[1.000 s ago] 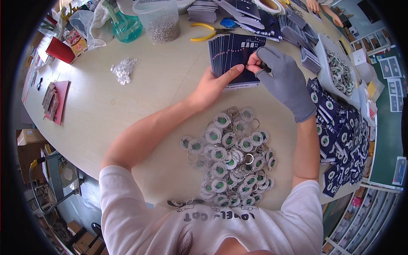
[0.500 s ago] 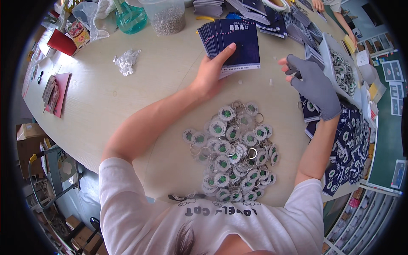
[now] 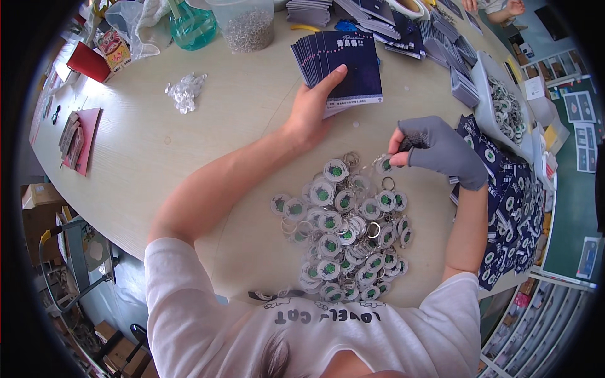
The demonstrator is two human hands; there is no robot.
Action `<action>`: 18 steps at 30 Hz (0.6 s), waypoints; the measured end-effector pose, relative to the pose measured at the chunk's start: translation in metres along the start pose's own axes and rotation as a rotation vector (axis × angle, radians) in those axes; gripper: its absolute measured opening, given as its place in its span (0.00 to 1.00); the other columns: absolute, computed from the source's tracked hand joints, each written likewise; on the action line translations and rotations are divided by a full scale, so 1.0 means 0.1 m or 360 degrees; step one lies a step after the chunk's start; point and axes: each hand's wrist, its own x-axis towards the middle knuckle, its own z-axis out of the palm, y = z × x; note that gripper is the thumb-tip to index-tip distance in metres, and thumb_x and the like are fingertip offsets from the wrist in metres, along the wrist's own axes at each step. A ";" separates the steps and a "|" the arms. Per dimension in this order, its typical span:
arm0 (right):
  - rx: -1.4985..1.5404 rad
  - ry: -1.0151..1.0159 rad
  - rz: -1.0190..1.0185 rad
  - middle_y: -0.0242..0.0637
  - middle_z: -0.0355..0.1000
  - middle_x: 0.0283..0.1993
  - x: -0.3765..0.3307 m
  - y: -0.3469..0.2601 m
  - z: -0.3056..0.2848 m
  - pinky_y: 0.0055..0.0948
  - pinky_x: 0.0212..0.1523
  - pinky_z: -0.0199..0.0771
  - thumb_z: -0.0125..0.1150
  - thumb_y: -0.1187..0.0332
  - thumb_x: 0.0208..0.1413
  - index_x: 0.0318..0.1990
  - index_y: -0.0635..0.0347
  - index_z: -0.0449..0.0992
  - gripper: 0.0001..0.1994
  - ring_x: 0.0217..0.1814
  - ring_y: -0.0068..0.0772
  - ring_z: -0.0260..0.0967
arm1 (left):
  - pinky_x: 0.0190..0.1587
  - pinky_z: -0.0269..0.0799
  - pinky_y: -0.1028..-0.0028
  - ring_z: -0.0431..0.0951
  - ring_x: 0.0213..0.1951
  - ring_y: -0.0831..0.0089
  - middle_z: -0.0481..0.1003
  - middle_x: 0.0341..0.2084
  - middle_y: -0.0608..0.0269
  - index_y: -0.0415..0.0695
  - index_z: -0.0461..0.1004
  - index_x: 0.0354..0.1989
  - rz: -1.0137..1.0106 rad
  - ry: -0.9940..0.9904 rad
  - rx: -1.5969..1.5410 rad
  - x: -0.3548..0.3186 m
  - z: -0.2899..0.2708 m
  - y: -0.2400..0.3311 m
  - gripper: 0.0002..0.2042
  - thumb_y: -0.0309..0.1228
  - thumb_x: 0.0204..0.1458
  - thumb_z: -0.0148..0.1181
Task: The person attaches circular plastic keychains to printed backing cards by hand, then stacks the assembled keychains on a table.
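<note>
My left hand [image 3: 313,106] is closed on a fanned stack of dark blue printed cards [image 3: 358,66], thumb lying across the front one. My right hand [image 3: 438,148], in a grey fingerless glove, pinches a round clear keychain [image 3: 383,166] with a green picture at the upper right edge of a heap. That heap of similar keychains [image 3: 329,242], with metal rings and chains, spreads over the table in front of my body. Beyond my right wrist lies a large pile of blue cards with keychains on them [image 3: 507,214].
A white bin [image 3: 485,69] of keychains stands at the right, beside stacks of blue cards [image 3: 463,88]. At the back are a tub of metal rings [image 3: 249,31] and a teal bottle [image 3: 192,28]. Small clear pieces [image 3: 186,92] lie at left. Another person's hand [image 3: 515,7] shows far right.
My right hand has moved left and toward me from beside the white bin, and now pinches a keychain at the heap. My left hand keeps hold of the cards, barely shifted.
</note>
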 end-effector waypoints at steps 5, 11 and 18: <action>0.0428 0.0435 0.0023 0.31 0.76 0.36 0.18 -0.21 -0.30 0.16 0.31 0.70 0.66 0.68 0.55 0.43 0.64 0.77 0.11 0.30 0.14 0.70 | 0.56 0.74 0.62 0.78 0.50 0.63 0.76 0.48 0.56 0.40 0.71 0.54 -0.0156 -0.0049 -0.0050 0.03 -0.07 -0.06 0.17 0.32 0.59 0.60; 0.0443 0.0865 -0.0378 0.30 0.76 0.34 0.73 -0.31 -0.54 0.15 0.33 0.71 0.65 0.66 0.57 0.41 0.63 0.79 0.10 0.31 0.14 0.70 | 0.57 0.73 0.63 0.77 0.51 0.64 0.76 0.49 0.56 0.40 0.69 0.56 -0.0298 -0.0086 0.0042 0.02 -0.04 -0.02 0.17 0.33 0.60 0.58; 0.0075 0.0738 -0.0279 0.29 0.76 0.29 0.83 -0.11 -0.19 0.17 0.31 0.70 0.66 0.66 0.55 0.37 0.64 0.80 0.09 0.29 0.15 0.70 | 0.57 0.73 0.64 0.77 0.51 0.66 0.75 0.50 0.57 0.41 0.68 0.56 -0.0278 -0.0074 -0.0015 0.00 -0.02 0.00 0.18 0.35 0.61 0.57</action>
